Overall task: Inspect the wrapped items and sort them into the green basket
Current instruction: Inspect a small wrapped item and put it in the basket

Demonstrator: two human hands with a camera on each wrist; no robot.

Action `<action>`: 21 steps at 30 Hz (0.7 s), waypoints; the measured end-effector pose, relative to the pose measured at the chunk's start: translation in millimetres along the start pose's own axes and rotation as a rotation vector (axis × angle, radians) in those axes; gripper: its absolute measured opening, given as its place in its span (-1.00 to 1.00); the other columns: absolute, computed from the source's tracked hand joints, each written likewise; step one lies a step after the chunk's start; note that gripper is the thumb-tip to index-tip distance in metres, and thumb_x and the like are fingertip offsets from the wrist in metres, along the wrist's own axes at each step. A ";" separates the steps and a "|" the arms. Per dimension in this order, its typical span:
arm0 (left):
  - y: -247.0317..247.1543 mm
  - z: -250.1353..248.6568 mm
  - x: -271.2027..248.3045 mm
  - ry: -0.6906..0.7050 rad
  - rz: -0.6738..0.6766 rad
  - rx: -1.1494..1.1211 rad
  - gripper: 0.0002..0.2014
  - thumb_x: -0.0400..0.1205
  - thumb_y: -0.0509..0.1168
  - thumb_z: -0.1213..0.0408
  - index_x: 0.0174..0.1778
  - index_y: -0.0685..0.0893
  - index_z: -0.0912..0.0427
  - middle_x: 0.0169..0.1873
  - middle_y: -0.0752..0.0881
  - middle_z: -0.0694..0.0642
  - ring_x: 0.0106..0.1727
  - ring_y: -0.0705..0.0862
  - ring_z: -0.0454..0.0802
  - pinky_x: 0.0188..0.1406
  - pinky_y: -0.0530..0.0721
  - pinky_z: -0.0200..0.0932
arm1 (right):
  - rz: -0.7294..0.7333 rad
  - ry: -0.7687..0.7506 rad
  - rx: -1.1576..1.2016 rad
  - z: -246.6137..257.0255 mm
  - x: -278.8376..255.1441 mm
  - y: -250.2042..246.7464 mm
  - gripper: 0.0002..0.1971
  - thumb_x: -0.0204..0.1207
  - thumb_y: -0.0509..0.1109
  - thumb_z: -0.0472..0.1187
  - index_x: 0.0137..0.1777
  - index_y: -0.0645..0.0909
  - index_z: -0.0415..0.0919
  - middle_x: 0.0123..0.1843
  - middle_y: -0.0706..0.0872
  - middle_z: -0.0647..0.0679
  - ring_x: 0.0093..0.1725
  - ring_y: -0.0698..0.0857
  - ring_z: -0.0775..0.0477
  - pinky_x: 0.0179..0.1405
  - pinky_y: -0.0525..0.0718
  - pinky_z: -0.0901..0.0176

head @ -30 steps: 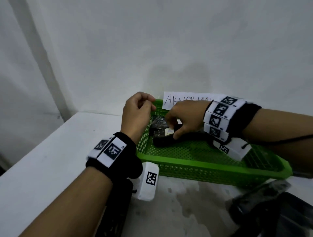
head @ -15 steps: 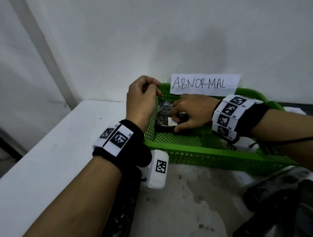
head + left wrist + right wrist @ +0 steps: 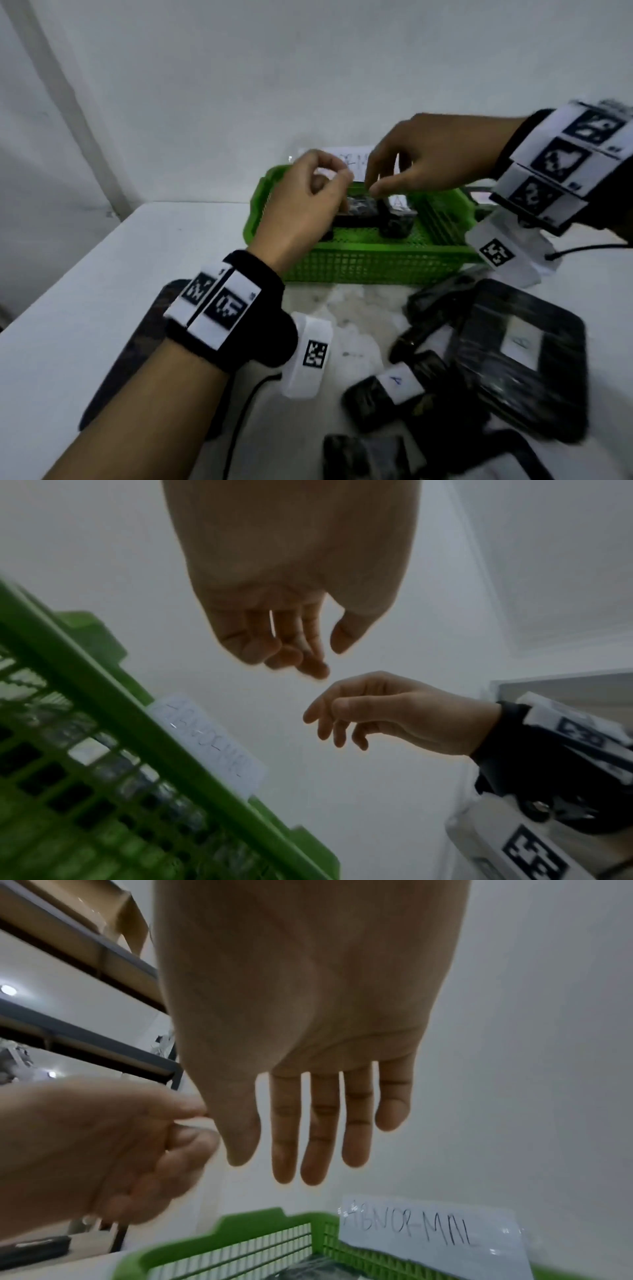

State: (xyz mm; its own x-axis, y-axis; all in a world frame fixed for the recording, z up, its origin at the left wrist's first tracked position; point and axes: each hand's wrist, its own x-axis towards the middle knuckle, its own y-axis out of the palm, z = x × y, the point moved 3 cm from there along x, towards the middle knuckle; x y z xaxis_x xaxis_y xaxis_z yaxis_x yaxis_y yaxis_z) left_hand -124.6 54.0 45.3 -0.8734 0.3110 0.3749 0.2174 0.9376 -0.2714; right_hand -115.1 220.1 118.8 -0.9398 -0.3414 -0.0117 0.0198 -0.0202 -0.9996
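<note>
The green basket (image 3: 359, 263) stands against the back wall, and a white paper label (image 3: 428, 1234) on its far rim reads ABNORMAL. Black wrapped items (image 3: 394, 226) lie on the basket floor. My left hand (image 3: 337, 178) hovers over the basket's left end with its fingers loosely curled; the left wrist view shows nothing in it (image 3: 308, 653). My right hand (image 3: 380, 181) hangs above the basket's middle. Its fingers are straight and spread in the right wrist view (image 3: 308, 1150), and it is empty. Neither hand touches the basket or the items.
Several more black wrapped items lie on the white table in front of the basket at the right, among them a large square one (image 3: 520, 359) and a small one with a white tag (image 3: 387, 390). A dark flat object (image 3: 144, 342) lies under my left forearm.
My right hand has let go of the wrapped item in the basket and risen. My left hand has come off the basket's rim. The view has tilted down onto the table.
</note>
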 end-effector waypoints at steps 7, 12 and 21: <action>50.3 11.0 -81.2 -0.284 0.912 0.699 -0.57 0.60 0.34 -0.23 0.14 0.65 0.05 0.06 0.77 0.07 -0.01 0.75 0.07 -0.09 0.74 -0.03 | 0.449 0.013 0.085 43.9 -108.1 91.7 -0.62 0.31 0.60 0.32 -0.10 0.78 0.04 -0.24 0.81 0.19 -0.25 0.73 0.18 -0.18 0.68 0.20; 41.7 1.5 -106.3 -0.364 0.947 0.818 -0.46 0.49 0.44 -0.26 0.29 0.58 -0.06 0.17 0.69 -0.13 -0.07 0.68 -0.14 -0.13 0.67 -0.23 | 0.417 0.018 0.121 49.7 -135.8 122.6 -0.49 0.21 0.63 0.37 0.06 0.66 0.15 -0.04 0.73 0.19 -0.04 0.70 0.08 0.04 0.74 -0.02; 40.1 -55.6 -160.9 -0.376 1.034 1.002 -0.35 0.26 0.48 -0.45 0.19 0.55 -0.27 -0.14 0.62 -0.34 -0.25 0.62 -0.40 -0.31 0.52 -0.42 | 0.110 0.015 0.095 41.1 -132.7 136.2 -0.48 0.38 0.47 0.42 0.20 0.69 0.11 0.08 0.77 0.13 0.07 0.72 0.00 0.08 0.72 -0.06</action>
State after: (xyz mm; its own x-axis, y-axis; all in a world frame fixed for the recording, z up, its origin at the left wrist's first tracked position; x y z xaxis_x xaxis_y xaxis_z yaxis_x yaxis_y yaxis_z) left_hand 48.9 50.2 23.4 -0.6158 0.5520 -0.5622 0.5494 -0.2106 -0.8086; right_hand 26.3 224.1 -14.7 -0.9351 -0.3325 -0.1224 0.1548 -0.0726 -0.9853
